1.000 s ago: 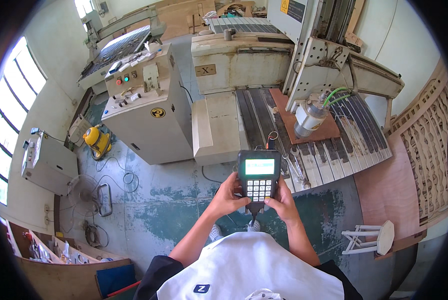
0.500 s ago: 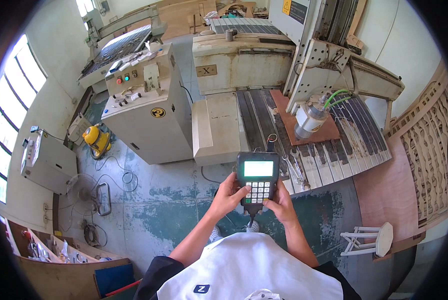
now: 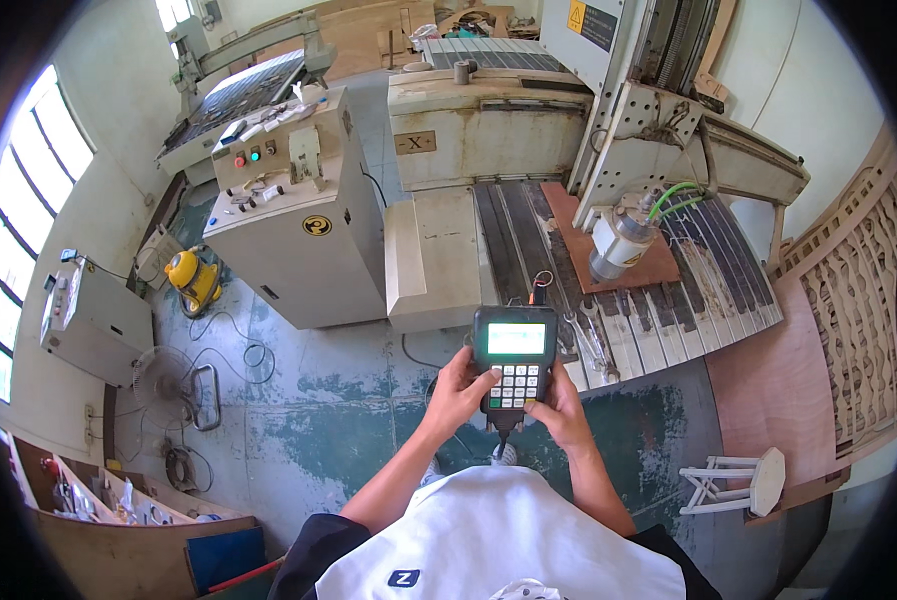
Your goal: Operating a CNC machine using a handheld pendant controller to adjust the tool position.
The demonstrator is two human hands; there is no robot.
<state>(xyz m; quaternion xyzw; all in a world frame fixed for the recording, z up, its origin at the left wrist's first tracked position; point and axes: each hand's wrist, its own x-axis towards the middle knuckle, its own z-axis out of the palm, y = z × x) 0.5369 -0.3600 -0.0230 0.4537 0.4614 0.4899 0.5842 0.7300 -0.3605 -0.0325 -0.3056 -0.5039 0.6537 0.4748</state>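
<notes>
Between my two hands is a black handheld controller (image 3: 515, 362) with a lit screen above a keypad of pale keys. My left hand (image 3: 458, 389) is closed round its left side, the thumb on a key at the keypad's upper left. Gripping the right side, my right hand (image 3: 563, 410) has its thumb at a yellow key in the bottom corner. A cable (image 3: 505, 446) hangs from the controller's lower end. Beyond it, a metal spindle (image 3: 624, 240) with green hoses stands over a reddish-brown board (image 3: 659, 265) on the slatted machine bed (image 3: 634, 340).
Wrenches (image 3: 591, 345) lie on the bed's near edge. A grey control cabinet (image 3: 294, 255) stands left of the machine. Further left are a yellow vacuum cleaner (image 3: 193, 280), a floor fan (image 3: 164, 380) and loose cords. A white folding stool (image 3: 749, 482) stands at the right, near carved wooden panels (image 3: 849, 310).
Almost nothing differs. Both hands keep their hold on the controller, and the thumbs rest at nearly the same keys. The spindle and board look unmoved.
</notes>
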